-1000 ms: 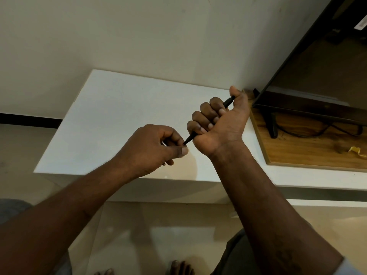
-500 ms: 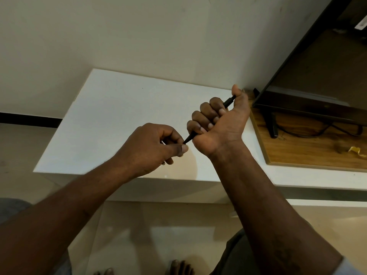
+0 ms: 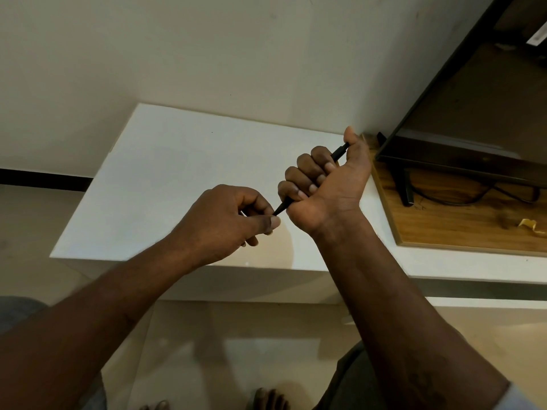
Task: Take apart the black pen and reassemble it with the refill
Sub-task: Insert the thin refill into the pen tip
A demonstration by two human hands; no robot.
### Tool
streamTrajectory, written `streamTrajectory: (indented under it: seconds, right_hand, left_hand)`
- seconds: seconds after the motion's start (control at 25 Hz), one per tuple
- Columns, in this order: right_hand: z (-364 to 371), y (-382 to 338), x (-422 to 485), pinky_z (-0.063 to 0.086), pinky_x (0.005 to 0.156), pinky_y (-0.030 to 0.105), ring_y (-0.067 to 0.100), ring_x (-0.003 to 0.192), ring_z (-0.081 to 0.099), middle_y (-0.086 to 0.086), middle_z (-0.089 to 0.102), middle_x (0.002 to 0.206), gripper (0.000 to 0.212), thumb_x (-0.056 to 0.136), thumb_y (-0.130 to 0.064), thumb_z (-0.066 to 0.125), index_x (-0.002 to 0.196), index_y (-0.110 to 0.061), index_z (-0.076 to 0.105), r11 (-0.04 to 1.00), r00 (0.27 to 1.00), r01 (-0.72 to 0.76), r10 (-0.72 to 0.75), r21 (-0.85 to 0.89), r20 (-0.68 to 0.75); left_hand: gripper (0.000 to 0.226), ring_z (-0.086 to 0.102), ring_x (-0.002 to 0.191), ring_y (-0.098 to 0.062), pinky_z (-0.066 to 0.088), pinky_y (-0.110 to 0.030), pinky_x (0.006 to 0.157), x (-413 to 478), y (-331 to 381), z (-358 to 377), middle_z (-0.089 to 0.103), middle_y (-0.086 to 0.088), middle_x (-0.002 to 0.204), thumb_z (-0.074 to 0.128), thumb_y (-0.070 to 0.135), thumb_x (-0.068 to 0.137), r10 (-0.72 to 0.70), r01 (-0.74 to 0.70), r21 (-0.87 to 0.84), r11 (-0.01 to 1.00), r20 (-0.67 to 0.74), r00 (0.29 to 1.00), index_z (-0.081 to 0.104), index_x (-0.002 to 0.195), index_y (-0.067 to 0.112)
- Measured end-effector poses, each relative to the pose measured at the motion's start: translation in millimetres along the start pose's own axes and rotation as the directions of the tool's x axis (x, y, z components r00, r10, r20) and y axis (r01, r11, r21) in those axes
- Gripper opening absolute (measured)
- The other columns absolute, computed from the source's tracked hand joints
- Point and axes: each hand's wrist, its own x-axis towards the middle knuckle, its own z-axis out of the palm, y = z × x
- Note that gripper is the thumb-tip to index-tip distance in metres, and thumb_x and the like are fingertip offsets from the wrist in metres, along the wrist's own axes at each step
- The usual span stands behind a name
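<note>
I see the black pen (image 3: 338,153) held tilted above the white counter (image 3: 165,184), its body wrapped in my right hand (image 3: 325,184), that grip clamped around it with the thumb on the top end. My left hand (image 3: 228,220) pinches the pen's lower tip. Right of them a wooden board (image 3: 461,229) carries a dark screen (image 3: 473,119), its cable and a yellow scrap (image 3: 529,225). No legible writing. The counter's left part lies open.
</note>
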Motion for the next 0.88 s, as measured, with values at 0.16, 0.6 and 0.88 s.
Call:
streamTrajectory:
  seconds: [0.16, 0.6, 0.88]
  right_hand:
    - [0.2, 0.7, -0.1, 0.017, 0.044, 0.025, 0.012, 0.042, 0.015, -0.006, 0.021, 0.050, 0.057, 0.092, -0.058, 0.051, 0.055, -0.021, 0.032, 1.000, 1.000, 0.013, -0.013, -0.002, 0.011]
    - [-0.4, 0.9, -0.5, 0.017, 0.044, 0.025, 0.012, 0.042, 0.015, -0.006, 0.021, 0.050, 0.061, 0.092, -0.064, 0.052, 0.054, -0.021, 0.032, 1.000, 1.000, 0.008, -0.008, 0.008, 0.011]
    - [0.2, 0.2, -0.4, 0.017, 0.044, 0.025, 0.012, 0.042, 0.015, -0.006, 0.021, 0.050, 0.061, 0.093, -0.065, 0.053, 0.055, -0.021, 0.032, 1.000, 1.000, 0.009, -0.009, 0.009, -0.001]
  left_hand:
    - [0.008, 0.075, 0.066, -0.008, 0.053, -0.025, 0.061, 0.5, -0.2, 0.2, 0.077, 0.012, 0.077, 0.078, 0.035, 0.088, 0.000, 0.000, 0.005, 1.000, -0.006, 1.000, 0.076, 0.083, 0.029]
    - [0.008, 0.075, 0.066, -0.007, 0.053, -0.021, 0.058, 0.4, -0.3, 0.8, 0.077, 0.015, 0.077, 0.077, 0.035, 0.089, 0.012, -0.012, 0.022, 1.000, -0.008, 1.000, 0.075, 0.083, 0.030]
    - [0.008, 0.075, 0.066, -0.008, 0.053, -0.023, 0.059, -0.5, 0.1, -0.1, 0.077, 0.013, 0.077, 0.078, 0.034, 0.088, 0.012, -0.012, 0.011, 1.000, -0.004, 1.000, 0.075, 0.082, 0.029]
